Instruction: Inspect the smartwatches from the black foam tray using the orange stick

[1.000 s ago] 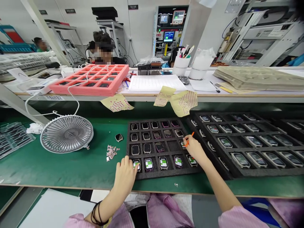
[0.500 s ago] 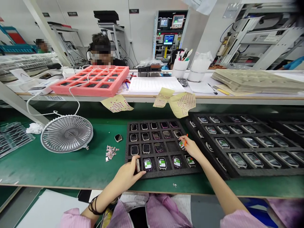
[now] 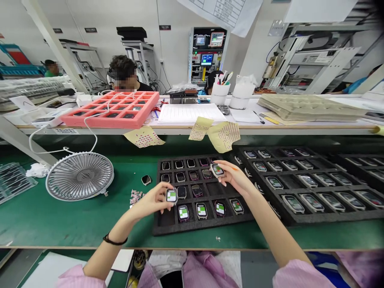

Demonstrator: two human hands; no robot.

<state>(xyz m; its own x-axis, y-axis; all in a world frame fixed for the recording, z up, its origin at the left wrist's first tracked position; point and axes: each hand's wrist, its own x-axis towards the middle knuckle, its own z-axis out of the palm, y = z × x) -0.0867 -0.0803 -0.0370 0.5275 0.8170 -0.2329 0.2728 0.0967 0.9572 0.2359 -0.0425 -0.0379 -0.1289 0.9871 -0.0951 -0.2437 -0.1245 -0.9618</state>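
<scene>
Above the green bench, both hands pinch silver-rimmed square watches; the right hand's, crowded by a thin orange stick, might slip.

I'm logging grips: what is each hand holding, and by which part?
Left hand: a watch, by its edges. Right hand: another watch, by its edges, plus something orange, mostly hidden.

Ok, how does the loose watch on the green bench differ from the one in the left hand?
The loose watch has a dark screen; the held watch shows green and white. The loose watch lies on the bench; the held watch is in the left hand. Both have rounded corners and pale casings.
</scene>
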